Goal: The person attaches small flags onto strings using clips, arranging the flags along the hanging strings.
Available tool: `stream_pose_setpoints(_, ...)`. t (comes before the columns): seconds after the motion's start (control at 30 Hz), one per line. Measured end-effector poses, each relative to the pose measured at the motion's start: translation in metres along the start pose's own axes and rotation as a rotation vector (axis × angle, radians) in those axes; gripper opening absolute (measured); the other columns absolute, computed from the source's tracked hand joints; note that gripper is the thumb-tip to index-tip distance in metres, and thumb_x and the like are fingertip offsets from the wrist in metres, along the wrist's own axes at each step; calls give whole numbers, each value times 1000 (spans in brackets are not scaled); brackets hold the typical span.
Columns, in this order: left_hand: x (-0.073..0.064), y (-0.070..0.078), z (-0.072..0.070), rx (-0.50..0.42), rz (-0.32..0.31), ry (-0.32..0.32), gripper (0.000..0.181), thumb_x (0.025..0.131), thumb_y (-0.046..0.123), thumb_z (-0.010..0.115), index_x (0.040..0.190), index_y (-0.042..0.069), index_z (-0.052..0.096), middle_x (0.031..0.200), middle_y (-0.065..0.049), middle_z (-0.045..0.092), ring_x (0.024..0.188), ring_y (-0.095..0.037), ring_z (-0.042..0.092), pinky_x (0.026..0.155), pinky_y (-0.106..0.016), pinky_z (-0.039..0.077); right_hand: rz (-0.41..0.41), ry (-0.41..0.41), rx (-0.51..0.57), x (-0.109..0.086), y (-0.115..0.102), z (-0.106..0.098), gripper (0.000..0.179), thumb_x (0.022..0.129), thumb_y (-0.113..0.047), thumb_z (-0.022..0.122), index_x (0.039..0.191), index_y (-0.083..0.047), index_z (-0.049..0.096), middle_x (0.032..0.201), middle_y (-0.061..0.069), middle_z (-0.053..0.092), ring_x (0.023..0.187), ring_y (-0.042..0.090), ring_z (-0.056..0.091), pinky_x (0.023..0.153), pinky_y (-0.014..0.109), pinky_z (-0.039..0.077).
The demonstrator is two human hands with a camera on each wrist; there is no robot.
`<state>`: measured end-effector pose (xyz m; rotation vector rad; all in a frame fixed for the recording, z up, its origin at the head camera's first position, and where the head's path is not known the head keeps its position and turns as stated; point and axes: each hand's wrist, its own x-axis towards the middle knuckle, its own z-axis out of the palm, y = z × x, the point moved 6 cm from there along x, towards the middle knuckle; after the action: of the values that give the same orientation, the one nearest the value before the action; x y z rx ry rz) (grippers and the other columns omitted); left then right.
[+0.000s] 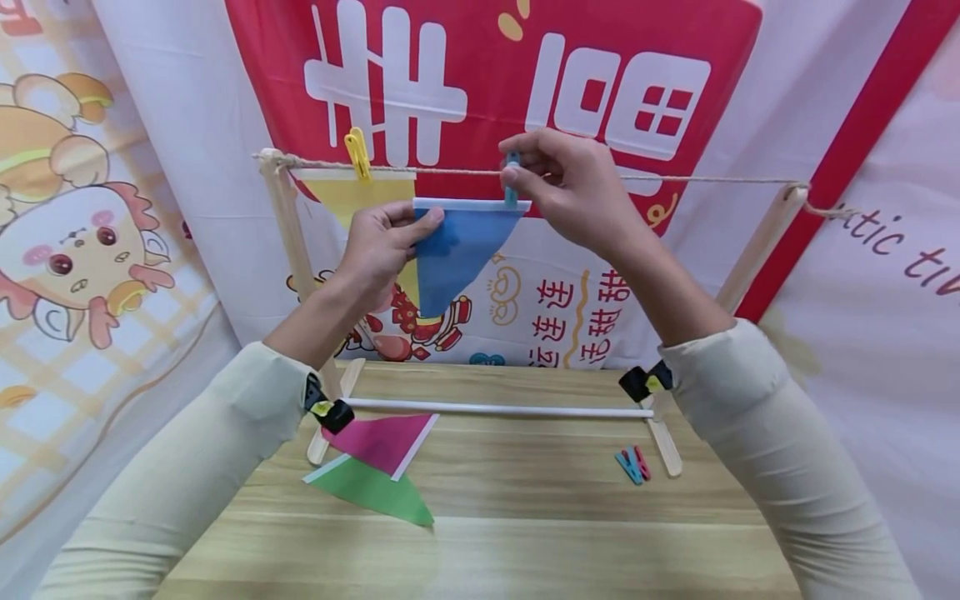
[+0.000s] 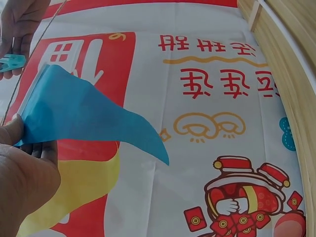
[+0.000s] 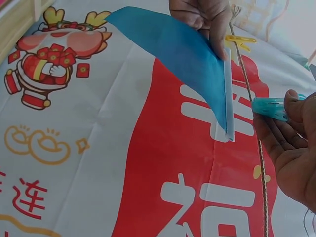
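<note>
My left hand (image 1: pixel 382 250) pinches the upper left corner of a blue triangular pennant (image 1: pixel 468 250), which hangs point down with its white top edge just below the rope (image 1: pixel 465 172). My right hand (image 1: pixel 573 187) holds a teal clothespin (image 3: pixel 270 107) between thumb and fingers, close to the rope near the pennant's right corner. In the right wrist view, a gap shows between the clothespin and the pennant's white edge (image 3: pixel 228 94). To the left, a yellow pennant (image 1: pixel 337 193) hangs from the rope by a yellow clothespin (image 1: pixel 357 152), partly hidden behind the blue one.
Wooden posts (image 1: pixel 296 242) (image 1: pixel 761 246) hold the rope at both ends, joined low by a white rod (image 1: pixel 495 408). On the table (image 1: pixel 525 542) lie a pink pennant (image 1: pixel 386 442), a green pennant (image 1: pixel 375 490), and blue and red clothespins (image 1: pixel 633 465). A printed cloth hangs behind.
</note>
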<state>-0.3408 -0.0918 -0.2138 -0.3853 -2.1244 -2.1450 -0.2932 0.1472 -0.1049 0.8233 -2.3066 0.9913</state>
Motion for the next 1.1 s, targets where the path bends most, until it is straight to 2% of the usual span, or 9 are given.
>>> stream_pose_setpoints(0.27,2,4,1,-17,1,10,48,105,33,80,147,9,75,153,-11,73,144,-36,69,129,-59,50,-1,11,0,6,-6,-2,39,110,-27,76,145,-11,75,123,7,82,107,19,79,105,32,67)
stream_pose_setpoints(0.67,2,4,5,-27,13,28,51,102,39,82,146,12,77,153,-6,74,143,-34,70,128,-61,50,-44,55,-2,16,-11,-3,37,112,-27,72,146,-11,75,117,8,79,99,18,73,103,27,65)
stream_pose_setpoints(1.1,5,5,7,-37,16,23,52,104,37,79,150,14,74,155,-5,73,144,-33,70,128,-59,51,-38,43,5,26,-13,4,35,114,-24,69,145,-9,73,115,10,77,98,17,71,102,26,65)
